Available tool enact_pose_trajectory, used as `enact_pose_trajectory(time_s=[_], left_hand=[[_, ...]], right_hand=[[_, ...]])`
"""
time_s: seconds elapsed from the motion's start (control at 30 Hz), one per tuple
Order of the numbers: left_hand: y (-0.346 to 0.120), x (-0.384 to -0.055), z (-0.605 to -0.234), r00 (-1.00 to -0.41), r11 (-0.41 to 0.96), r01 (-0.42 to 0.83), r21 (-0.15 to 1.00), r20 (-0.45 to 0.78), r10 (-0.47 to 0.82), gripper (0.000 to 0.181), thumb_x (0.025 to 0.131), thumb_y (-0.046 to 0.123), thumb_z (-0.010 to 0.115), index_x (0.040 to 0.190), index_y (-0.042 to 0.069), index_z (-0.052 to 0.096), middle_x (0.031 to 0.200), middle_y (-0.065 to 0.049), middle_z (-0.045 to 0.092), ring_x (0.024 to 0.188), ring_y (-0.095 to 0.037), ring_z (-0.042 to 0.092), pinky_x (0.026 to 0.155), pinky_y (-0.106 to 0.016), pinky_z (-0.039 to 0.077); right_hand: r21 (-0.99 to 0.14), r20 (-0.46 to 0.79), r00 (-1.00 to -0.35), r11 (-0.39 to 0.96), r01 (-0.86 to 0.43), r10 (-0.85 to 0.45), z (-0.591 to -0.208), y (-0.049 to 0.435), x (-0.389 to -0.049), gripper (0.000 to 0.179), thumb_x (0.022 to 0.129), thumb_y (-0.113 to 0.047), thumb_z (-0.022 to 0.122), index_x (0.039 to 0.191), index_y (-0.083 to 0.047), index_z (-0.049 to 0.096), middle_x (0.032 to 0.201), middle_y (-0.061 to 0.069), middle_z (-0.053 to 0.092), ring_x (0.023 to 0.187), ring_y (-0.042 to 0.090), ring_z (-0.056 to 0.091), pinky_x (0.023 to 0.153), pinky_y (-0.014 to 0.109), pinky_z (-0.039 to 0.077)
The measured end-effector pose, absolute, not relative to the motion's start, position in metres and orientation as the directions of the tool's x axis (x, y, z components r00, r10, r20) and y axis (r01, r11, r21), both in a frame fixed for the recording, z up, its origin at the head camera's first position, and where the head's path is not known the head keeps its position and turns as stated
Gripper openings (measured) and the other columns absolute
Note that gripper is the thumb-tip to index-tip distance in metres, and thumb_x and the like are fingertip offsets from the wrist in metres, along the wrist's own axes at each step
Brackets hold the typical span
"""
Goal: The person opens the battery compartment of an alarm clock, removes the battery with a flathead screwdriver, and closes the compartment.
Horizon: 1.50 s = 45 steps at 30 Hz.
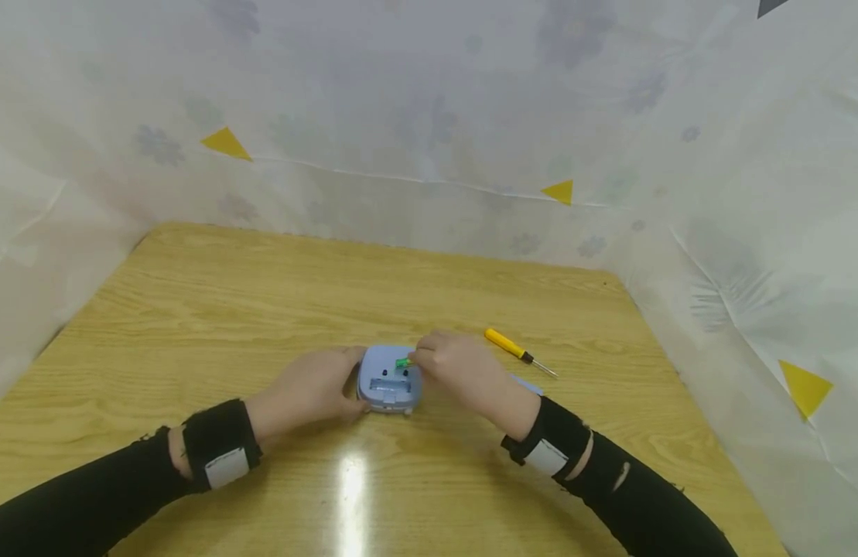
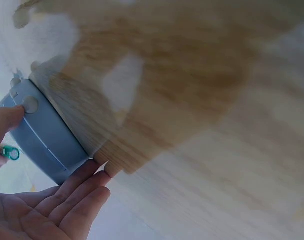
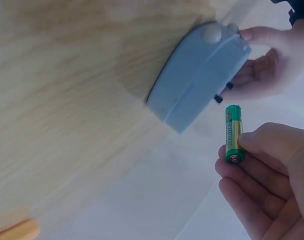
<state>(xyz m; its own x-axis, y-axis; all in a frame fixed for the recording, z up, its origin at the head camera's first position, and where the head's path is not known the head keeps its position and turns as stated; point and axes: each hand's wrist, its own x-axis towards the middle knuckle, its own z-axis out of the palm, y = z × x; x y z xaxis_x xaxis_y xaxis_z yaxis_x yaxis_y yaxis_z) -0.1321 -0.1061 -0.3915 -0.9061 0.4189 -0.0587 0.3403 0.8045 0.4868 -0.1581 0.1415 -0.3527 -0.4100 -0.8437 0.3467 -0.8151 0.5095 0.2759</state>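
Observation:
A light blue rounded plastic case lies on the table with an open battery slot on its upper face. Two small black pegs stick up beside the slot. My left hand grips the case from the left, thumb near a pale round knob and fingertips low along its side. Between thumb and fingers my right hand pinches a green and gold battery, held above the case's upper face. In the right wrist view the battery's nub end points toward the camera.
Right of the case, a yellow-handled screwdriver lies on the wooden table. A light blue flat piece shows partly from behind the right hand. Pale patterned sheeting with yellow triangles rises around the table's back and sides.

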Motion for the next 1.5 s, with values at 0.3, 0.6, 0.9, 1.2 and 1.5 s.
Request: enact_pose_trajectory(time_s=[0.3, 0.6, 0.9, 1.2, 1.5], left_hand=[[-0.108, -0.133, -0.392, -0.907, 0.804, 0.343, 0.486, -0.051, 0.418, 0.085, 0.081, 0.031, 0.090, 0.150, -0.003, 0.054, 0.145, -0.020, 0.067, 0.135, -0.037, 0.065, 0.115, -0.053, 0.054], [-0.108, -0.132, -0.392, -0.909, 0.812, 0.346, 0.470, -0.047, 0.414, 0.086, 0.082, 0.033, 0.091, 0.150, -0.004, 0.054, 0.146, -0.021, 0.066, 0.135, -0.038, 0.065, 0.115, -0.053, 0.054], [-0.108, -0.132, -0.391, -0.911, 0.819, 0.341, 0.462, -0.052, 0.409, 0.087, 0.082, 0.033, 0.091, 0.151, -0.004, 0.053, 0.146, -0.021, 0.066, 0.134, -0.038, 0.065, 0.114, -0.053, 0.054], [-0.107, -0.131, -0.391, -0.910, 0.821, 0.343, 0.456, -0.056, 0.411, 0.087, 0.082, 0.033, 0.091, 0.151, -0.004, 0.053, 0.146, -0.021, 0.065, 0.135, -0.038, 0.065, 0.115, -0.053, 0.054], [-0.107, -0.132, -0.391, -0.912, 0.818, 0.336, 0.466, -0.057, 0.407, 0.087, 0.082, 0.033, 0.091, 0.151, -0.004, 0.053, 0.147, -0.021, 0.065, 0.136, -0.039, 0.063, 0.116, -0.054, 0.052]], right_hand=[[0.243, 0.408, -0.458, 0.578, -0.779, -0.790, -0.343, 0.161, -0.177, 0.015, 0.086, -0.003, 0.084, 0.099, -0.010, 0.083, 0.090, 0.001, 0.079, 0.085, 0.016, 0.076, 0.071, 0.025, 0.065], [0.218, 0.431, -0.534, 0.659, -0.720, -0.727, -0.340, 0.187, -0.194, 0.012, 0.087, -0.002, 0.084, 0.098, -0.006, 0.084, 0.088, 0.006, 0.080, 0.081, 0.020, 0.075, 0.070, 0.030, 0.065], [0.218, 0.418, -0.622, 0.738, -0.639, -0.662, -0.342, 0.212, -0.208, 0.013, 0.086, -0.005, 0.085, 0.099, -0.006, 0.084, 0.090, 0.007, 0.080, 0.075, 0.021, 0.075, 0.060, 0.031, 0.062], [0.163, 0.378, -0.701, 0.789, -0.592, -0.605, -0.354, 0.237, -0.221, 0.012, 0.086, -0.001, 0.083, 0.098, -0.004, 0.084, 0.090, 0.012, 0.079, 0.075, 0.025, 0.074, 0.062, 0.034, 0.063], [0.092, 0.335, -0.795, 0.857, -0.506, -0.506, -0.362, 0.265, -0.231, 0.015, 0.088, -0.001, 0.081, 0.103, -0.002, 0.083, 0.095, 0.015, 0.080, 0.076, 0.027, 0.076, 0.062, 0.038, 0.064]])
